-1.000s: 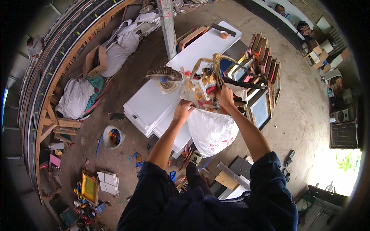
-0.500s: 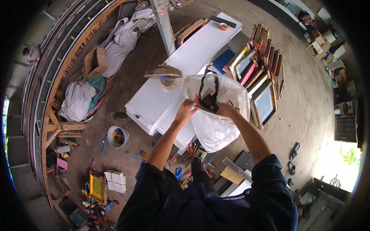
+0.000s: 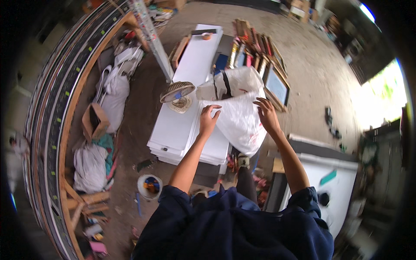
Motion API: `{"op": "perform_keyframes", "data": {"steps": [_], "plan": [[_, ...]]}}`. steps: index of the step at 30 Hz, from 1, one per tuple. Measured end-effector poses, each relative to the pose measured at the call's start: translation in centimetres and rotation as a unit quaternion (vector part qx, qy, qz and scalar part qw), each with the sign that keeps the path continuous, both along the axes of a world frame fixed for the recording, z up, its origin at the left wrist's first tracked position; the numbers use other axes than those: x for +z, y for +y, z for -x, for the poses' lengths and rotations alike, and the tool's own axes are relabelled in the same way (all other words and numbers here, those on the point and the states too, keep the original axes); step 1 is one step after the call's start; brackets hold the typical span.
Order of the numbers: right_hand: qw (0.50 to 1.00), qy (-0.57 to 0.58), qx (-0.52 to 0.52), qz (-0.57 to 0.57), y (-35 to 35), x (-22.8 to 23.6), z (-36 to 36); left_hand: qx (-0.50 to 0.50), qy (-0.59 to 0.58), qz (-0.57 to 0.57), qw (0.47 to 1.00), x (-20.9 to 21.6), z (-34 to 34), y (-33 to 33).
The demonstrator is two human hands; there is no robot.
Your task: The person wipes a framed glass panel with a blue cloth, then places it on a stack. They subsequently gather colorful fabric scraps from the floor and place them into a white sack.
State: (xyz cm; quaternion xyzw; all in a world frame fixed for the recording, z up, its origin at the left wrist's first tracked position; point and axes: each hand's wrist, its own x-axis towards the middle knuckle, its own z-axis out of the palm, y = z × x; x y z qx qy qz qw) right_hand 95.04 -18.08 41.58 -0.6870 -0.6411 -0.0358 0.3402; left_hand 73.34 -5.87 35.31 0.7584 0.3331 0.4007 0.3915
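A large white plastic bag (image 3: 241,122) leans against the stacked white sheets in front of me, its mouth gaping. Inside the mouth a black strap (image 3: 226,83) and something dark show, their kind hard to make out. My left hand (image 3: 209,120) is at the bag's left side, thumb and fingers curved apart with nothing between them. On the other side my right hand (image 3: 268,116) has its fingers spread beside the bag's right edge; whether the fingertips touch the plastic I cannot tell.
White sheets (image 3: 173,125) are stacked left of the bag, with a fan (image 3: 177,92) over them. Wooden-framed screens (image 3: 277,84) lean together at the right. A bucket (image 3: 149,186) stands on the floor at lower left. A white-topped surface (image 3: 312,175) lies at lower right.
Both hands have come out of the bag's mouth and opened, drawing apart to its sides. My view has turned toward the right.
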Motion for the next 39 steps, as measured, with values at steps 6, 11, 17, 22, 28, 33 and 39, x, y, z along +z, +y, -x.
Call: {"op": "perform_keyframes", "data": {"steps": [6,11,17,22,28,33,39], "plan": [[0.918,0.24,-0.31,0.061,-24.0,-9.9,11.9,-0.147,-0.047,0.229,0.961,-4.5,8.4,-8.9],[0.814,0.321,-0.452,0.176,-43.1,-14.4,22.4,-0.145,0.124,0.225,0.955,-12.6,19.0,-15.8],[0.725,0.325,-0.522,0.312,-56.6,-16.6,30.9,-0.084,0.215,0.346,0.909,-19.9,30.7,-24.8],[0.764,0.324,-0.465,0.307,-63.4,-22.2,34.2,-0.106,0.297,0.27,0.91,-21.9,36.9,-31.5],[0.781,0.328,-0.424,0.321,-70.9,-30.4,37.5,-0.126,0.288,0.228,0.921,-25.6,40.6,-40.8],[0.754,0.308,-0.385,0.435,-75.0,-34.4,43.1,-0.117,0.346,0.189,0.911,-30.3,44.2,-49.6],[0.76,0.301,-0.334,0.469,-75.2,-38.9,48.4,-0.154,0.465,0.159,0.857,-32.9,48.5,-56.1]]}}
